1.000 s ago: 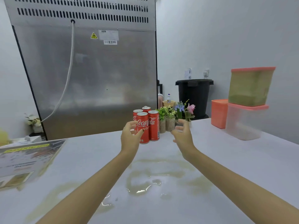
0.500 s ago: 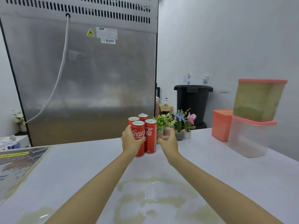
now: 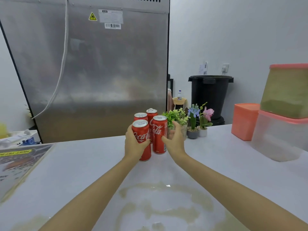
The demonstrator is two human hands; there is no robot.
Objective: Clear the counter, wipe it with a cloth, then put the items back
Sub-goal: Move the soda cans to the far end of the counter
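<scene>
Several red Coca-Cola cans stand in a cluster at the far middle of the white counter (image 3: 66,172). My left hand (image 3: 134,145) grips the front-left can (image 3: 140,130) from its left side. My right hand (image 3: 175,141) is beside the front-right can (image 3: 158,130), thumb against its side and fingers loosely spread in front of the green plant (image 3: 175,115). Two more cans (image 3: 151,113) stand behind. A brownish wet spill (image 3: 166,205) spreads over the near counter between my forearms.
Two small flower pots (image 3: 192,134) stand right of the cans. At far right are an orange box (image 3: 244,122) and a clear tub (image 3: 280,139) with a green-filled tub (image 3: 286,94) on top. A printed sign (image 3: 16,164) lies at left. A steel fridge (image 3: 91,72) stands behind.
Both hands reached forward to the cans. My left hand closed round the front-left can, and my right hand came in against the front-right can. The view moved closer.
</scene>
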